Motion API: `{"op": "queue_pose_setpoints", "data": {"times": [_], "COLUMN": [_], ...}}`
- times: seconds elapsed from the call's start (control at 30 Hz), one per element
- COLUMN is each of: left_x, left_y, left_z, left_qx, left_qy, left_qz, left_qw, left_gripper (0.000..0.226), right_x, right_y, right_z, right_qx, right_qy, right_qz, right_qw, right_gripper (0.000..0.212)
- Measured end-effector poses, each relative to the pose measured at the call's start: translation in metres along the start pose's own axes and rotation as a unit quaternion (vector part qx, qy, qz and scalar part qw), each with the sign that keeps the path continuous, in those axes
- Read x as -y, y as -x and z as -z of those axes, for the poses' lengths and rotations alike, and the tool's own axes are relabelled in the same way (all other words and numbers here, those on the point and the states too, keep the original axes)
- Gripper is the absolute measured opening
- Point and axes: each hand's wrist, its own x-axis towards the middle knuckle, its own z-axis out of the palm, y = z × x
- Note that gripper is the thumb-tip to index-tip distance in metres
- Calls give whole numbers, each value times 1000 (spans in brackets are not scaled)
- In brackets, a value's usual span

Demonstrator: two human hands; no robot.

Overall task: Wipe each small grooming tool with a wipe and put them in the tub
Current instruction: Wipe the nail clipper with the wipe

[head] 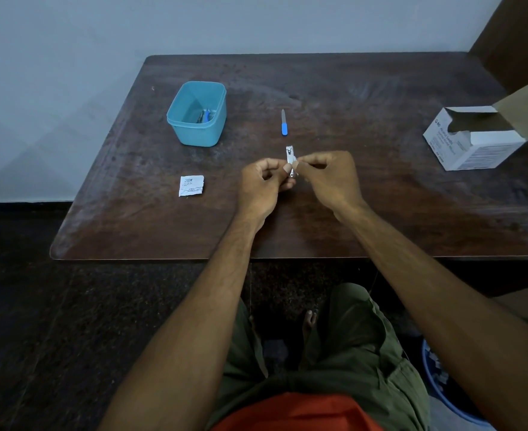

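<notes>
Steel clipper (290,157) pinched by left hand (264,181); right hand (328,175) pinches wipe (295,164): rub every face.

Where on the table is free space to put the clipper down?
Bare table lies between the right hand and the white box, also along the near edge. It is tighter between the tub, nail file and packet.

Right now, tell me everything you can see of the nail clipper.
The nail clipper is small, silvery and looks like metal. It is held up above the table, roughly upright, its broad end pointing away from the person. The left hand pinches its lower part, and the right hand pinches it from the other side. Whether a wipe lies between fingers and clipper is too small to tell.
</notes>
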Motion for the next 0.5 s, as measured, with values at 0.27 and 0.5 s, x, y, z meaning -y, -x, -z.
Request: {"op": "queue_pose_setpoints", "data": {"times": [0.27,0.5], "left_x": [2,3], "left_y": [-2,-3], "left_z": [-2,-6], "left_qx": [-22,-26], "left_qy": [1,-29], "left_qz": [0,-8], "left_qw": [1000,999], "left_gripper": [10,8], "right_x": [4,5], "right_y": [1,4], "right_z": [-4,2], "right_qx": [-17,-28], "right_qy": [26,47], "right_qz": [22,39], "right_qw": [999,998], "right_gripper": [8,11]}}
